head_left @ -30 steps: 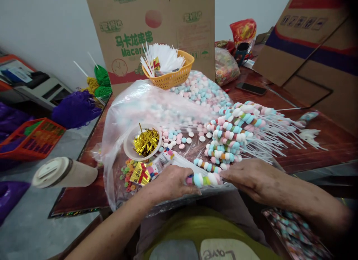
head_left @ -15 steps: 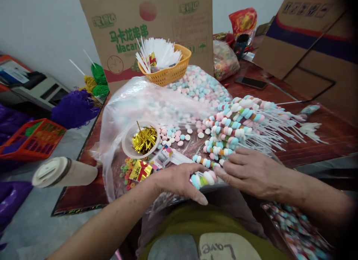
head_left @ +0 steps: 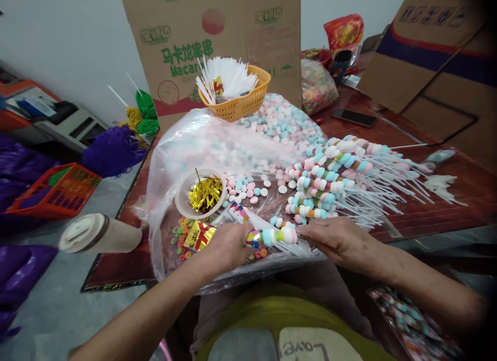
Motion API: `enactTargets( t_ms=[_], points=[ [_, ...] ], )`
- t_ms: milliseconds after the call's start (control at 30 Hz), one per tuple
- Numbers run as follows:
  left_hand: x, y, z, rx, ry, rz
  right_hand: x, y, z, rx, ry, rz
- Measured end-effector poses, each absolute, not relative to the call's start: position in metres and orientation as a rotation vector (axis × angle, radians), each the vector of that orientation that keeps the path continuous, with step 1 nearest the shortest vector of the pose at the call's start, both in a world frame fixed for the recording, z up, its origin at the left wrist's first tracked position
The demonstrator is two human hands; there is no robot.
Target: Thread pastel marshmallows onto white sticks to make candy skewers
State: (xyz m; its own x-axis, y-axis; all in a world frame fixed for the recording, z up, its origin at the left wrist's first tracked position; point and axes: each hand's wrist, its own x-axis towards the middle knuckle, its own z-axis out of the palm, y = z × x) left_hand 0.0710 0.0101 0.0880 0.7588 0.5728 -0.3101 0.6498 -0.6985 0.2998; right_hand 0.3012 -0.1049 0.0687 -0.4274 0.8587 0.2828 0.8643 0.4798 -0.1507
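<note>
A skewer of pastel marshmallow candies (head_left: pixel 276 237) lies crosswise between my two hands, apparently in a clear wrapper with a colourful printed end. My left hand (head_left: pixel 230 247) is closed round that printed end. At the other end, the fingers of my right hand (head_left: pixel 336 241) are pressed together against the pink candy; the stick there is hidden. Just behind sits a pile of candy skewers (head_left: pixel 330 180), their white sticks pointing right. Left of the pile, a gold twist-tie packet (head_left: pixel 199 236) rests on coloured ring candies (head_left: pixel 179 237), and a tub (head_left: pixel 180 195) holds gold twist ties (head_left: pixel 205 193).
Behind is a clear plastic bag (head_left: pixel 171 144) of loose pastel candies (head_left: pixel 283 118), with a yellow basket (head_left: pixel 248 100) of white sticks. A lidded cup (head_left: pixel 116 237) stands at the table's left edge. A phone (head_left: pixel 355 118) and cardboard boxes (head_left: pixel 233 35) are farther back.
My left hand has moved left and closed on the wrapper's printed end. The skewer now lies more level, and my right hand has shifted slightly to its right end.
</note>
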Motion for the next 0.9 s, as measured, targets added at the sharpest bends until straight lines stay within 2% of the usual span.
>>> enactTargets(
  t_ms=[167,300,400,533,767,900],
  points=[
    [0.073,0.017,0.092,1.965,0.564,-0.349,0.295,-0.099,0.098,-1.233,-2.503,-0.619],
    [0.077,0.02,0.092,1.801,0.531,-0.392,0.287,-0.098,0.11,-1.055,-2.524,-0.704],
    [0.08,0.018,0.088,1.881,0.556,-0.402,0.281,-0.098,0.101,-1.145,-2.585,-0.54],
    [0.085,0.015,0.086,2.119,0.636,-0.433,0.279,-0.098,0.089,-1.407,-2.643,-0.155],
    [0.089,0.003,0.091,2.509,0.789,-0.37,0.279,-0.091,0.105,-1.683,-2.653,0.444],
    [0.094,-0.01,0.089,2.796,0.79,-0.329,0.272,-0.088,0.102,-1.717,-2.681,0.534]
  ],
)
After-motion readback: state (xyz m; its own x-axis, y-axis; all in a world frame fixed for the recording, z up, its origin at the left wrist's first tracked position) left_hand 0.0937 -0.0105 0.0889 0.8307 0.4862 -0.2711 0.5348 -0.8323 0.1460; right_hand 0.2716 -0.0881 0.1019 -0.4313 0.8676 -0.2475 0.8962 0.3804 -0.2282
